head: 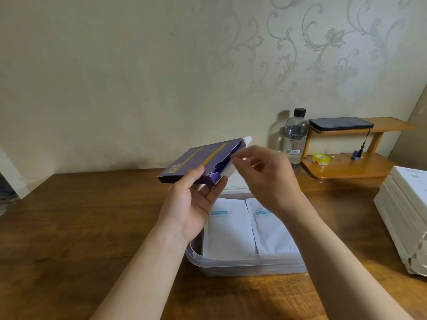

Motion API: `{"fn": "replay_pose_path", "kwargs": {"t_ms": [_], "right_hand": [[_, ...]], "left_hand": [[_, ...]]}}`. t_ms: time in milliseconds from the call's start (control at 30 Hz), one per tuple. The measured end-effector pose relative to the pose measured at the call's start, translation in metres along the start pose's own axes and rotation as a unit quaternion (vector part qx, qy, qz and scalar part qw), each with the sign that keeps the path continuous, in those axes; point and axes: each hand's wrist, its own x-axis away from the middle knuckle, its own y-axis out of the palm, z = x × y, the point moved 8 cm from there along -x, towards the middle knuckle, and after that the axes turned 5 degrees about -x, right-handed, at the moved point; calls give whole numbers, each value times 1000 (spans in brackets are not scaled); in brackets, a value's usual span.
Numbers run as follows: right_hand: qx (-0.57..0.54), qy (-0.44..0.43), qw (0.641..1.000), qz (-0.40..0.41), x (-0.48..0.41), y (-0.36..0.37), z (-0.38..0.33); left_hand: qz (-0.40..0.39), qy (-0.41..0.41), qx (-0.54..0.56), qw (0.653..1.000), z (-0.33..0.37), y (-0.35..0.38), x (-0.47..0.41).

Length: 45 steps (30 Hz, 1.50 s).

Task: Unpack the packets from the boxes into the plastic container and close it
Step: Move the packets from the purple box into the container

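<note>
- Head view: the left hand [194, 204] grips the purple box [201, 158], thumb on top and fingers beneath, holding it tilted above the open container [231, 265] on the table [92, 227].
- The right hand [265, 179] pinches the white packets [227, 173] poking from the box mouth.
- Risk: if the pinch catches only the top packet, the rest could fan out and drop past the rim.

Home: patterned wallpaper [323, 42], wooden table [80, 227]
</note>
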Motion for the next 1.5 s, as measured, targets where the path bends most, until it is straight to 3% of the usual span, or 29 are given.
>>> {"fn": "replay_pose_path", "kwargs": {"t_ms": [267, 433, 733, 867, 1133, 1333, 1433, 1500], "right_hand": [[-121, 16, 986, -115, 13, 33, -14], [-109, 52, 991, -55, 12, 31, -1], [-113, 39, 989, -92, 15, 39, -5], [-71, 24, 993, -87, 18, 44, -5], [55, -8, 998, 22, 25, 42, -5], [80, -59, 995, 4, 27, 45, -14], [27, -16, 999, -21, 20, 38, -10], [-34, 45, 998, 12, 13, 25, 0]], "left_hand": [[4, 48, 3, 999, 9, -2, -1], [16, 40, 23, 999, 8, -7, -4], [37, 47, -2, 998, 8, -11, -6], [37, 48, -13, 998, 6, -13, -7], [47, 32, -14, 998, -7, -7, -6], [28, 65, -1, 998, -3, -3, -5], [13, 76, 0, 997, 1, 1, -4], [9, 80, 9, 997, 3, 2, -3]]}}
